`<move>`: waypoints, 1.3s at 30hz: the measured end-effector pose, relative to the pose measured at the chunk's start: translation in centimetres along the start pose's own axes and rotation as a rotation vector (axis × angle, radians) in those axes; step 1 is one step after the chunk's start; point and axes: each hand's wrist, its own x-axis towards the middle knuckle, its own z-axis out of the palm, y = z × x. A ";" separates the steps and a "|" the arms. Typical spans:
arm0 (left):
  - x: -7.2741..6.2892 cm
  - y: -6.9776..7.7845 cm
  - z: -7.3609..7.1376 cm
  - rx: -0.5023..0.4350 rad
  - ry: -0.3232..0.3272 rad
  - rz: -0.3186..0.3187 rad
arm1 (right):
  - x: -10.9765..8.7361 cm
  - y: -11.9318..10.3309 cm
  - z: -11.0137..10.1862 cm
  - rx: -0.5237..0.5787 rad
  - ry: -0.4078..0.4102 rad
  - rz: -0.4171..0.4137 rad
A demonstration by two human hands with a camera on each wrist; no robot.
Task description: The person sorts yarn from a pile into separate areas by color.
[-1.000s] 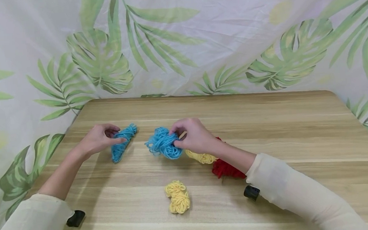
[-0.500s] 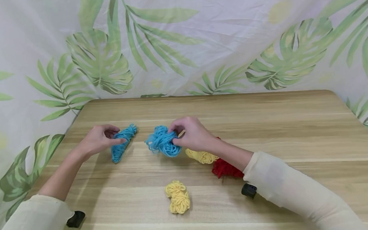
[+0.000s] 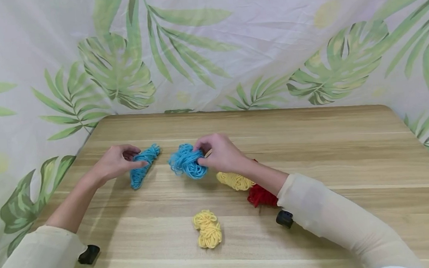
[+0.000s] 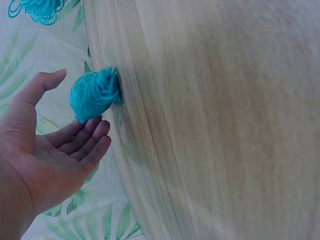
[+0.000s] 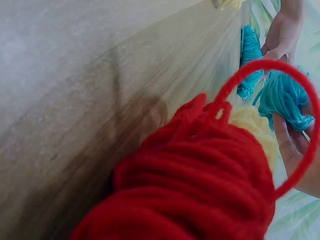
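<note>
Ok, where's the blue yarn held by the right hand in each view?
Head: held blue yarn, just left of centre.
Left wrist: held blue yarn, top-left corner, cut off.
Right wrist: held blue yarn, near right edge, inside the red loop.
Shared landmark: the other blue bundle, at the left hand.

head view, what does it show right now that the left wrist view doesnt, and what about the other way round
Only the head view: the right hand, the pale sleeves, the near yellow bundle, the far yellow bundle and the red bundle.

Only the left wrist view: the palm side of the left hand.

Both: the left hand itself, the wound blue bundle by it, the loose blue bundle (cut off in the left wrist view), the wooden table and the leafy cloth.
</note>
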 end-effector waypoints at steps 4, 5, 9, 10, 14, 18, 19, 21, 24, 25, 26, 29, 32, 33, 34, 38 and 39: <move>0.0 -0.1 -0.1 0.000 -0.003 -0.001 | 0.3 -0.2 0.2 0.000 -0.005 0.034; -0.1 -0.1 -0.1 0.000 -0.004 0.000 | 0.4 -0.2 0.3 0.003 -0.008 0.041; -0.1 -0.1 0.0 0.005 -0.002 -0.006 | 0.5 -0.2 0.5 0.005 -0.019 0.052; -0.1 -0.1 0.0 0.005 -0.001 -0.006 | 0.6 -0.2 0.6 0.001 -0.021 0.051; -0.1 -0.1 0.0 0.003 0.001 -0.005 | 0.7 0.0 0.7 -0.015 -0.027 0.051; -0.1 0.1 -0.1 -0.003 0.001 -0.009 | 0.9 0.0 0.8 -0.027 -0.029 0.057; -0.1 0.1 -0.1 -0.002 0.001 -0.011 | 1.0 0.0 0.9 -0.027 -0.030 0.060; -0.1 0.2 -0.1 -0.003 0.001 -0.010 | 1.1 -0.1 1.0 -0.030 -0.034 0.067; 0.0 0.2 -0.1 0.002 0.001 -0.010 | 1.3 -0.1 1.3 -0.035 -0.038 0.080; 0.0 0.1 -0.1 0.003 0.001 -0.009 | 1.4 -0.1 1.4 -0.035 -0.039 0.082; 0.0 0.1 -0.1 0.004 0.001 -0.009 | 1.4 -0.2 1.4 -0.038 -0.041 0.084; -0.1 0.0 -0.1 0.004 0.002 -0.006 | 1.7 -0.2 1.6 -0.032 -0.046 0.089; -0.2 -0.1 -0.1 0.002 0.002 -0.004 | 1.9 -0.2 1.7 -0.023 -0.047 0.096; -0.2 -0.1 -0.1 0.000 0.002 -0.002 | 2.0 -0.1 1.8 -0.020 -0.044 0.098; -0.2 0.0 -0.1 -0.001 0.002 -0.002 | 2.2 -0.1 1.8 -0.018 -0.041 0.097; -0.3 0.0 -0.2 0.000 0.004 -0.003 | 2.6 0.0 1.9 -0.002 -0.024 0.090; -0.3 0.0 -0.2 0.001 0.006 -0.002 | 2.7 0.1 1.9 0.002 -0.020 0.088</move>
